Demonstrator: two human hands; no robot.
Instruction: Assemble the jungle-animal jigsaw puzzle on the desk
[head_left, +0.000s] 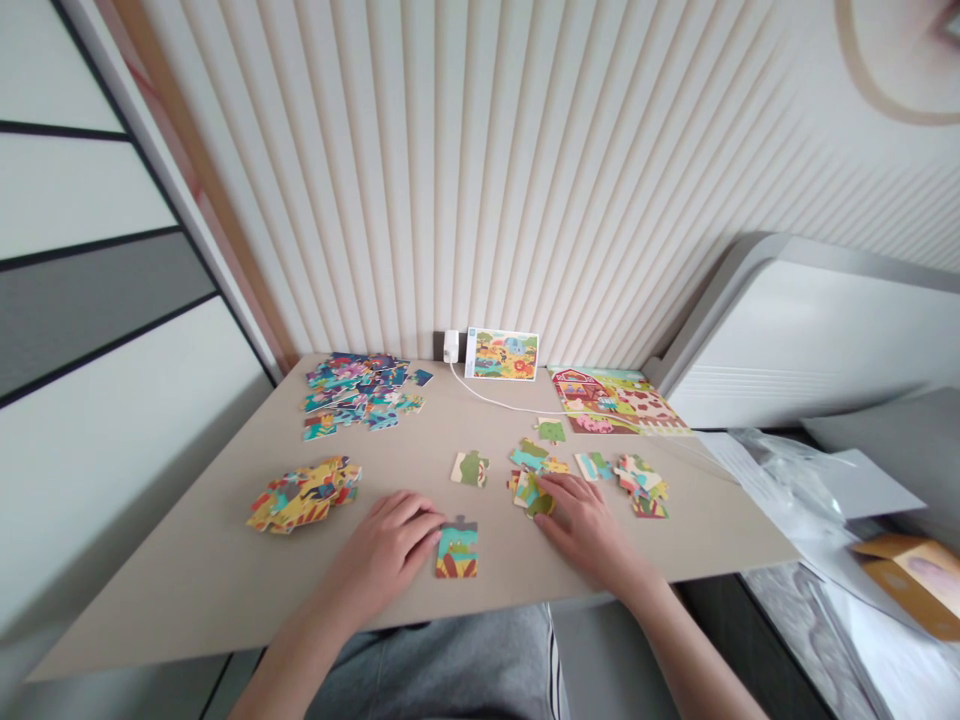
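Observation:
My left hand (396,543) rests on the table with its fingers loosely bent and apart, fingertips at the left edge of a puzzle piece (457,552) showing a green frog on blue water. To the right, my right hand (589,525) has thumb and fingers around a green and yellow puzzle piece (534,494) in a small loose cluster. Its fingertips partly cover that piece. Above the frog piece lies a cream and green puzzle piece (471,468). Another green puzzle piece (550,430) and a blue-striped puzzle piece (594,466) lie near the cluster.
A picture card (506,355) leans against the wall beside a white charger (451,346), whose cable (510,408) crosses to an assembled farm puzzle (615,402). Piles of blue pieces (364,385) and yellow pieces (306,494) lie left. More pieces (641,485) sit right.

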